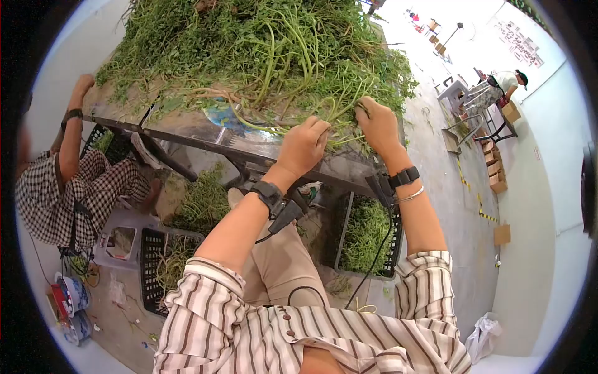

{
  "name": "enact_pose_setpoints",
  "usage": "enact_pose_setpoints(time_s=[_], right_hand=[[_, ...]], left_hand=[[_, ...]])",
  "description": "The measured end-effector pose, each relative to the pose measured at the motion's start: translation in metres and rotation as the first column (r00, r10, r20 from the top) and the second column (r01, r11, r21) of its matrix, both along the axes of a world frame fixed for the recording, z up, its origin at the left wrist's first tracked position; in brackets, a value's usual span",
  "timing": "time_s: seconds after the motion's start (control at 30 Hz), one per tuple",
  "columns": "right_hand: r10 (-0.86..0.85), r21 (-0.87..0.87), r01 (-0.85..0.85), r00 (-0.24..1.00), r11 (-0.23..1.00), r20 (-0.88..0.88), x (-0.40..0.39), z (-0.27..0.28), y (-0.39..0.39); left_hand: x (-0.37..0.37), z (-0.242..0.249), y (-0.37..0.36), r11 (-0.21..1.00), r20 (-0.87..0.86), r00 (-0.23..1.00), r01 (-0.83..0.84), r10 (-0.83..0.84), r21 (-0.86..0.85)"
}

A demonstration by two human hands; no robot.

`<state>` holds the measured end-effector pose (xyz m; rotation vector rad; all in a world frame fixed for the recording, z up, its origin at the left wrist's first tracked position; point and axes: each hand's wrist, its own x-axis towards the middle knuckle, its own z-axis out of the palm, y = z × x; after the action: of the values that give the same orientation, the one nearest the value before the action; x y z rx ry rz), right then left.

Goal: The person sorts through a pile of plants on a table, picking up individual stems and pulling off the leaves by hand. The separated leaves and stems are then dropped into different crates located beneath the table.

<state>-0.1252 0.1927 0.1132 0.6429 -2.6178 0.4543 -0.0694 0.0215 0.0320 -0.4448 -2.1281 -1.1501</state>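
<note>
A large heap of leafy green stems (pixel 243 50) covers the metal-topped table (pixel 249 144) before me. At the table's near edge my left hand (pixel 304 147) is closed, its fingers pinching a thin green stem (pixel 261 129). To its right my right hand (pixel 378 126) is also closed, the fingertips pressed together on thin stems that trail from the heap. The two hands are apart, with loose green stems (pixel 339 115) lying between them. My fingers partly hide where each stem is gripped.
Under the table stand a black crate (pixel 367 234) of greens at right and another black crate (pixel 152 268) at left. A person (pixel 68 174) in checked clothing sits at left. Another person (pixel 498 87) bends over a far table. Cardboard boxes (pixel 494 165) line the right wall.
</note>
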Motion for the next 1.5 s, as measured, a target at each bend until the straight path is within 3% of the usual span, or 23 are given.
enact_pose_setpoints(time_s=[0.03, 0.17, 0.33, 0.47, 0.53, 0.57, 0.63, 0.73, 1.03, 1.23, 1.5], right_hand=[[-0.011, -0.079, 0.013, 1.0, 0.997, 0.019, 0.001, 0.0, 0.0], [0.008, -0.106, -0.012, 0.999, 0.994, -0.031, -0.021, 0.001, 0.009], [0.016, 0.086, -0.015, 1.0, 0.996, -0.016, -0.044, 0.002, -0.001], [0.007, 0.096, -0.01, 1.0, 0.995, 0.029, -0.049, 0.005, -0.021], [-0.052, 0.334, -0.024, 0.975, 0.942, 0.218, -0.051, 0.011, -0.028], [-0.05, 0.333, -0.026, 0.974, 0.942, 0.22, -0.055, 0.009, -0.029], [-0.066, 0.563, -0.082, 0.969, 0.822, 0.238, -0.062, 0.006, -0.03], [0.063, 0.501, -0.116, 0.991, 0.858, 0.12, -0.061, 0.002, -0.028], [0.208, 0.456, -0.158, 0.976, 0.876, -0.061, 0.0, 0.032, -0.027], [0.35, 0.354, -0.302, 0.934, 0.885, -0.077, 0.035, 0.026, -0.032], [0.357, 0.299, -0.32, 0.931, 0.899, -0.079, 0.051, -0.005, -0.036]], left_hand=[[0.001, 0.0, -0.001, 1.0, 0.011, 1.0, 0.006, -0.006, -0.013], [0.002, 0.001, -0.002, 0.999, 0.043, 0.999, 0.02, -0.019, -0.035], [0.001, 0.002, -0.001, 0.999, 0.036, 0.999, 0.017, -0.016, -0.03], [0.003, 0.005, 0.0, 1.0, 0.045, 0.999, 0.025, -0.025, 0.0], [0.003, 0.007, -0.002, 0.999, 0.054, 0.998, 0.026, -0.025, -0.025], [0.004, 0.007, -0.002, 0.998, 0.063, 0.998, 0.032, -0.029, -0.048], [0.004, 0.008, -0.002, 0.999, 0.054, 0.998, 0.027, -0.025, -0.041], [0.003, 0.007, -0.003, 0.999, 0.047, 0.998, 0.031, -0.03, -0.011], [0.003, 0.011, -0.005, 1.0, 0.01, 1.0, -0.017, 0.017, 0.002], [0.0, 0.008, -0.006, 0.999, -0.038, 0.999, -0.002, 0.0, -0.05], [-0.004, 0.002, -0.008, 0.997, -0.053, 0.997, 0.05, -0.054, -0.064]])
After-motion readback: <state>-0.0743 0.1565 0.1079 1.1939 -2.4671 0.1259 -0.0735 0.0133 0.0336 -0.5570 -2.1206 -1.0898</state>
